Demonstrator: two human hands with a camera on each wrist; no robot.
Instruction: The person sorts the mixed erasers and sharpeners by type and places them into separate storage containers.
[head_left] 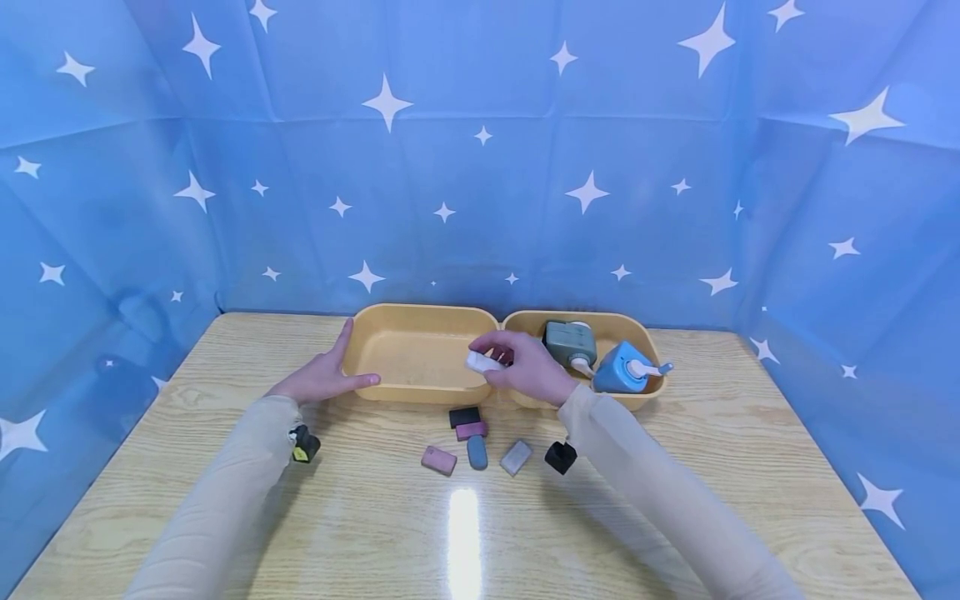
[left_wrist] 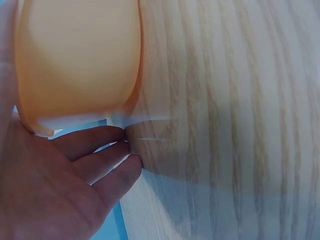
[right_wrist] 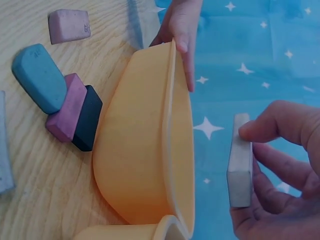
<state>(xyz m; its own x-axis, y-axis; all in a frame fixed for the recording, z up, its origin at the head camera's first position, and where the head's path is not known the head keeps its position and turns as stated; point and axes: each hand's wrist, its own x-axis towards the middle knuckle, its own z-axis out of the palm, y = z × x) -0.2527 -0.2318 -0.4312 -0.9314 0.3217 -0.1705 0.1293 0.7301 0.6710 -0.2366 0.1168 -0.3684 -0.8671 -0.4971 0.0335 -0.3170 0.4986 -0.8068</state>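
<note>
My right hand [head_left: 528, 365] pinches a white eraser [right_wrist: 240, 165] between thumb and fingers, above the right end of the left yellow bin [head_left: 423, 392]. The bin has nothing inside it. At that bin's left end, my left hand [head_left: 322, 377] rests with thumb and fingers extended along the rim. In the left wrist view, its straight fingers [left_wrist: 100, 157] lie beside the bin wall. On the table in front are a black eraser [head_left: 464, 417], a purple eraser [head_left: 471, 431], a blue eraser [head_left: 477, 452], a pink eraser [head_left: 438, 460] and a grey eraser [head_left: 516, 457].
A second yellow bin [head_left: 637, 404] adjoins the first on the right. It holds a grey-green pump bottle [head_left: 570, 342] and a blue pump bottle [head_left: 621, 371], both lying tilted. Behind the wooden table [head_left: 375, 533] hangs a blue star-patterned curtain [head_left: 450, 158].
</note>
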